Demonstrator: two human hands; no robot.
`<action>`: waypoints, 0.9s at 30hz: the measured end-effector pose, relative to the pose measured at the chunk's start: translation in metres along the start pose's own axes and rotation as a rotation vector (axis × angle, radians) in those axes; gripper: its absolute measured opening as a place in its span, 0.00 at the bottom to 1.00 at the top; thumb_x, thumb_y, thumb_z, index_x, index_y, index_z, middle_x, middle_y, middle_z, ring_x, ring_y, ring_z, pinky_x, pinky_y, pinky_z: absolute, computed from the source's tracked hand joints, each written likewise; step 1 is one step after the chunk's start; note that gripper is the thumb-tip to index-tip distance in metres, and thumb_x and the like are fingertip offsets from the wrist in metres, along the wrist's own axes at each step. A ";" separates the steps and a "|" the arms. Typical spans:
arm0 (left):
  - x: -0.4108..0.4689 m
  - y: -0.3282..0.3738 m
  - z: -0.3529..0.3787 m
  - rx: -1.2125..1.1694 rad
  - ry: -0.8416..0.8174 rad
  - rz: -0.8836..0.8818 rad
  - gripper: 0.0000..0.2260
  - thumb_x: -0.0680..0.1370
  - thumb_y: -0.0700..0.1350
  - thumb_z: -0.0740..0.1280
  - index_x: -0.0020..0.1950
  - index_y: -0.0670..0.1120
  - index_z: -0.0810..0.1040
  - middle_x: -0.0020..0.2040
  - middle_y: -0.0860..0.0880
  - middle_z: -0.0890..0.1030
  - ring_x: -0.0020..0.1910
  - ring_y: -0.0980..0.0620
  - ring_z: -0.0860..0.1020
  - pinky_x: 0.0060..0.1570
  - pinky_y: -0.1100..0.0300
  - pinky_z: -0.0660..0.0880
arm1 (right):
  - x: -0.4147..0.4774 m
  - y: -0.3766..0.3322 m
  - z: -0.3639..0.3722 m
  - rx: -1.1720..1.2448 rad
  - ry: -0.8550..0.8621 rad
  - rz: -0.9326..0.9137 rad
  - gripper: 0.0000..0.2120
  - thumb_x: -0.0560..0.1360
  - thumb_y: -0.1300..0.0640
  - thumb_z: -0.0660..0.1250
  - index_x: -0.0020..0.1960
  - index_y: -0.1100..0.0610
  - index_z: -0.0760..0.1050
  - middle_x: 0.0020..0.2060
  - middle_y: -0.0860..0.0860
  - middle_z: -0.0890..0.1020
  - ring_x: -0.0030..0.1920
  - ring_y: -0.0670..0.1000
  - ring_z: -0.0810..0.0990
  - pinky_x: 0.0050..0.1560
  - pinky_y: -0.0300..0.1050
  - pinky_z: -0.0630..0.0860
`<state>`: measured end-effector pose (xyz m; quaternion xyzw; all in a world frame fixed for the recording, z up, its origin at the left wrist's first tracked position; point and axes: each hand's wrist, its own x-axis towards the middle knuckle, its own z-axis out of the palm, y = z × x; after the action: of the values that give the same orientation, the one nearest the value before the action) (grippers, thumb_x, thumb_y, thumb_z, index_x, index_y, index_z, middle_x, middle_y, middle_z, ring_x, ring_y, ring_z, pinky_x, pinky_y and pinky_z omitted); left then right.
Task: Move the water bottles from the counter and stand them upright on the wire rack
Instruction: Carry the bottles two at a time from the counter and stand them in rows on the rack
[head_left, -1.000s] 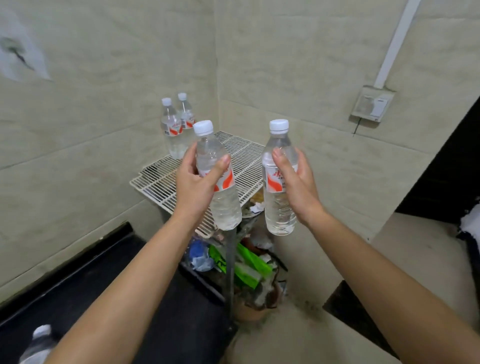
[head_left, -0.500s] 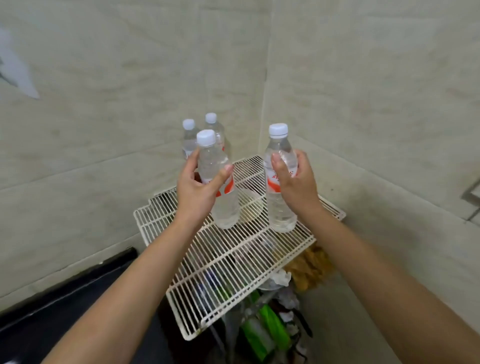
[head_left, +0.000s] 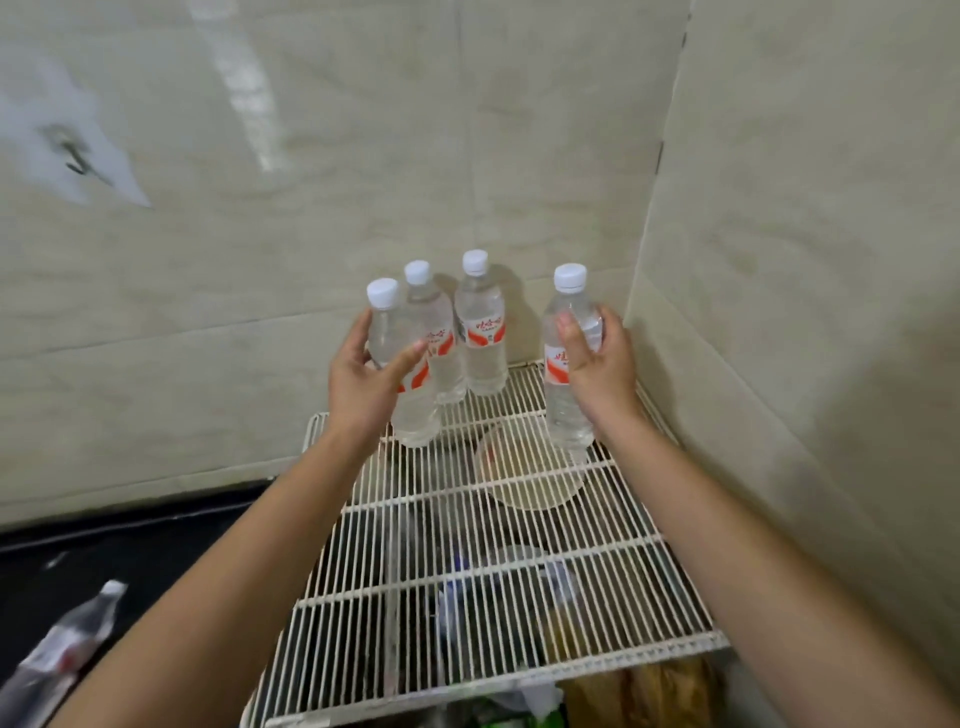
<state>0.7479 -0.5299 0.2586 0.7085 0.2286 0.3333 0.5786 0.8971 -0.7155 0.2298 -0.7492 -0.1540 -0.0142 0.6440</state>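
Lowered to the wire rack (head_left: 519, 577): left bottle (head_left: 415, 421) clasped in your left grip (head_left: 363, 384), right bottle (head_left: 569, 415) in your right grip (head_left: 597, 369). Two back bottles (head_left: 485, 338) stand; one lying bottle (head_left: 62, 649) waits on the counter (head_left: 130, 561).

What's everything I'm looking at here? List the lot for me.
free-standing water bottles: two, clear with white caps and red labels, upright at the rack's back
left held bottle: one, same kind, upright beside them
right held bottle: one, same kind, upright near the right wall
lying bottle: one, clear, on the counter
counter: one, black, lower left
wire rack: one, white, in the corner
round dish: one, pale, beneath the wires
walls: two, beige tile
left hand: grip round the left held bottle
right hand: grip round the right held bottle
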 end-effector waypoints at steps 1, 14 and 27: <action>0.004 -0.003 0.001 -0.009 0.015 -0.021 0.27 0.75 0.42 0.75 0.73 0.52 0.72 0.61 0.53 0.83 0.58 0.52 0.83 0.58 0.50 0.81 | 0.007 0.005 0.001 -0.006 0.005 0.007 0.29 0.69 0.28 0.66 0.58 0.48 0.77 0.56 0.55 0.82 0.55 0.54 0.82 0.60 0.56 0.78; 0.078 -0.026 -0.013 -0.055 0.032 -0.120 0.21 0.77 0.39 0.72 0.68 0.51 0.75 0.55 0.54 0.83 0.53 0.53 0.83 0.56 0.52 0.80 | 0.071 0.007 0.038 0.013 -0.160 0.085 0.32 0.72 0.30 0.67 0.66 0.50 0.76 0.57 0.48 0.85 0.57 0.48 0.83 0.62 0.57 0.79; 0.086 -0.050 -0.015 -0.134 -0.067 -0.134 0.25 0.81 0.45 0.66 0.76 0.59 0.65 0.55 0.67 0.82 0.58 0.61 0.81 0.57 0.57 0.77 | 0.075 0.031 0.060 -0.069 -0.289 0.061 0.44 0.67 0.19 0.59 0.74 0.44 0.68 0.65 0.45 0.81 0.65 0.48 0.79 0.69 0.59 0.74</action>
<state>0.7976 -0.4481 0.2298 0.6619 0.2333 0.2844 0.6532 0.9658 -0.6449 0.2062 -0.7696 -0.2217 0.1078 0.5890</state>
